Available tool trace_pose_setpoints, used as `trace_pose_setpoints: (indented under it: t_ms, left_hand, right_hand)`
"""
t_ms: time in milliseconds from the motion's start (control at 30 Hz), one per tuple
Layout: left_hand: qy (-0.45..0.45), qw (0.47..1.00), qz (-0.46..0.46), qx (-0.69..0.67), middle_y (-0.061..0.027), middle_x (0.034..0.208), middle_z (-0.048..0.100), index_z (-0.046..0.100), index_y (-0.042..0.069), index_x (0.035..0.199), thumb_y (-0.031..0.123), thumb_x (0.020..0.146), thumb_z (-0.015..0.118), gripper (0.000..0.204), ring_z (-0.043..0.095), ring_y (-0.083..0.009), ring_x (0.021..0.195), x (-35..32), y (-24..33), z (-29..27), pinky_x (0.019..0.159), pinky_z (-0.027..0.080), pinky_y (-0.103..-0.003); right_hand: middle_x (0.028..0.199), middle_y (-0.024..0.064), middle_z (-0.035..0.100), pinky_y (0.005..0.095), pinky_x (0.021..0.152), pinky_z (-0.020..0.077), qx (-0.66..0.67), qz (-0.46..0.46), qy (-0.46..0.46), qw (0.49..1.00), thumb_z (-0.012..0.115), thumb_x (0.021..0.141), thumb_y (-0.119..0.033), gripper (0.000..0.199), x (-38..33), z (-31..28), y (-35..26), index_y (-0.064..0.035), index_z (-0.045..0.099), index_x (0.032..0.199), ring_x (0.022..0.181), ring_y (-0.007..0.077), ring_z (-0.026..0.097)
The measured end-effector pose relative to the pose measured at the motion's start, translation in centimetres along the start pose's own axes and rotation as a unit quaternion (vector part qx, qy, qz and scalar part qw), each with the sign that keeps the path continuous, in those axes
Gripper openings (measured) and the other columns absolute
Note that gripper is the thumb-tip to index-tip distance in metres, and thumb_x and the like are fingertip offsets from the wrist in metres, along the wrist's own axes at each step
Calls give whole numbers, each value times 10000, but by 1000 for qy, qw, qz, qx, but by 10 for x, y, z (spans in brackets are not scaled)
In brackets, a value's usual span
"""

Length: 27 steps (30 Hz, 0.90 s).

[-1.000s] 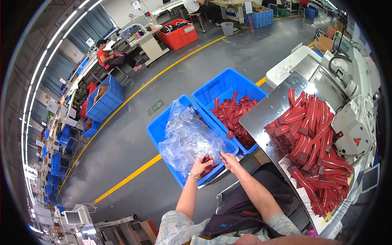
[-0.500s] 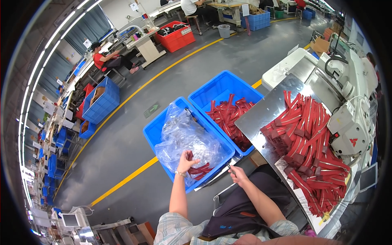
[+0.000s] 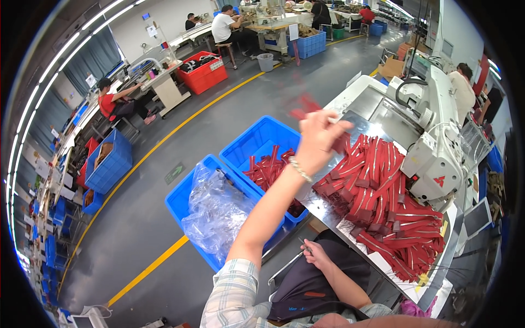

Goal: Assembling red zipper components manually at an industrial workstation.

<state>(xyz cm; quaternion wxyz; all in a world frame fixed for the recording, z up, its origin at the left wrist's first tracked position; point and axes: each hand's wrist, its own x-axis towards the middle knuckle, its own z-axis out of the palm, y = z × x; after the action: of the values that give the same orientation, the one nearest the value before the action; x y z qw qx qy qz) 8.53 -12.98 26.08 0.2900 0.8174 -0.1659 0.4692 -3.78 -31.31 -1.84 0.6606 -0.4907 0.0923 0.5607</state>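
Observation:
My left hand (image 3: 319, 138) is raised over the left edge of the metal-topped table (image 3: 306, 198), its fingers closed. A motion-smeared red zipper strip (image 3: 306, 105) trails from it; the exact hold is blurred. On the table to its right lies a heap of red zipper strips (image 3: 383, 191) with silvery teeth lines. Low over my lap, my right hand (image 3: 315, 255) is closed around a small, dark pointed tool (image 3: 304, 244), too small to name surely. Left of the table stand a blue bin with clear plastic bagging (image 3: 216, 210) and a blue bin (image 3: 232, 146) holding red strips (image 3: 268, 168).
A white sewing machine (image 3: 432, 164) stands at the table's right side. A small screen (image 3: 477, 220) is beside it. Across the grey floor runs a yellow line (image 3: 147, 270). Farther off are a red bin (image 3: 203, 74), a blue crate (image 3: 109, 164) and several seated people.
My left hand has risen from the bagged bin and swung right to the table with a red strip. My right hand stays low with the tool. The view has shifted to the right.

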Motion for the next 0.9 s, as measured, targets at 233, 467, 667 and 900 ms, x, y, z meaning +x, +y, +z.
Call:
trace_pose_setpoints:
  t_ms: [233, 467, 667, 900]
  left_hand:
    - [-357, 921, 79, -133, -56, 989, 499, 514, 155, 1092, -21, 607, 574, 520, 481, -226, 924, -26, 26, 49, 803, 368, -352]
    - [-16, 974, -225, -23, -135, 737, 566, 520, -15, 744, -99, 599, 346, 241, 556, -240, 714, -65, -90, -18, 661, 450, -316]
    - [-336, 794, -454, 225, -96, 831, 623, 651, 168, 690, 192, 656, 608, 60, 588, -265, 802, -250, -207, -7, 719, 441, -415]
    - [-592, 751, -162, 243, -83, 1158, 532, 551, 157, 1112, 272, 781, 498, 353, 533, -236, 1038, -410, -253, 73, 840, 426, -389]
  right_hand:
    - [520, -13, 383, 186, 335, 170, 7, -8, 2, 1000, 463, 873, -353, 317, -10, -5, -6, -40, 489, 826, 325, 38, 225]
    - [529, -12, 390, 187, 334, 167, 46, 7, -11, 999, 465, 874, -335, 296, -7, -16, -1, -43, 493, 840, 323, 35, 231]
    - [528, -8, 397, 191, 331, 168, 63, 27, -34, 997, 454, 879, -328, 295, -3, -12, 3, -37, 494, 845, 318, 39, 235]
    - [507, -15, 378, 201, 346, 188, 54, 44, -50, 996, 394, 903, -318, 305, -7, 5, -2, -33, 487, 849, 322, 42, 226]
